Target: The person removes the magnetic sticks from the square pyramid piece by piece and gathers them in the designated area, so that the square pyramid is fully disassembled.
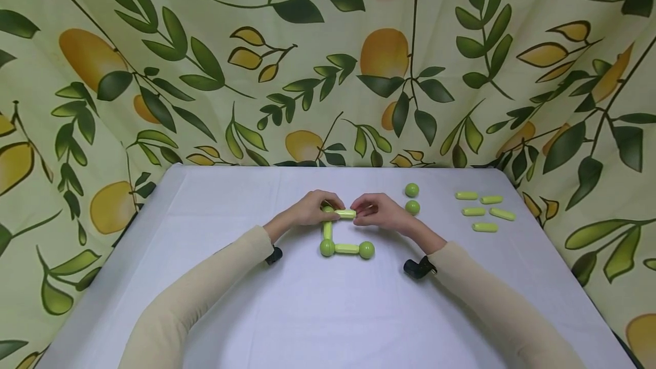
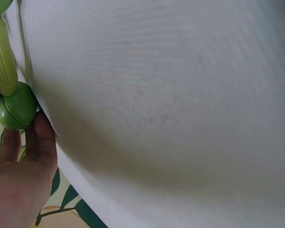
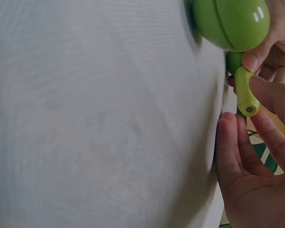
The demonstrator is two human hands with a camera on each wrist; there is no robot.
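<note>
Four-cornered in outline but open on the right, a frame of green balls and light-green rods lies on the table. My left hand (image 1: 314,207) grips its upper-left ball (image 2: 18,107), partly hidden by the fingers in the head view. From that ball a light-green rod (image 1: 345,214) extends right. My right hand (image 1: 380,212) pinches the rod's free end, where a small grey dot shows in the right wrist view. Another rod (image 1: 327,230) runs down to the lower-left ball (image 1: 327,247). A bottom rod (image 1: 347,249) joins it to the lower-right ball (image 1: 366,250).
Two loose green balls, an upper ball (image 1: 411,189) and a lower ball (image 1: 412,207), sit beyond my right hand. Several loose light-green rods (image 1: 474,211) lie farther right. A white cloth covers the table (image 1: 307,312); a leaf-and-fruit patterned curtain (image 1: 328,73) stands behind it.
</note>
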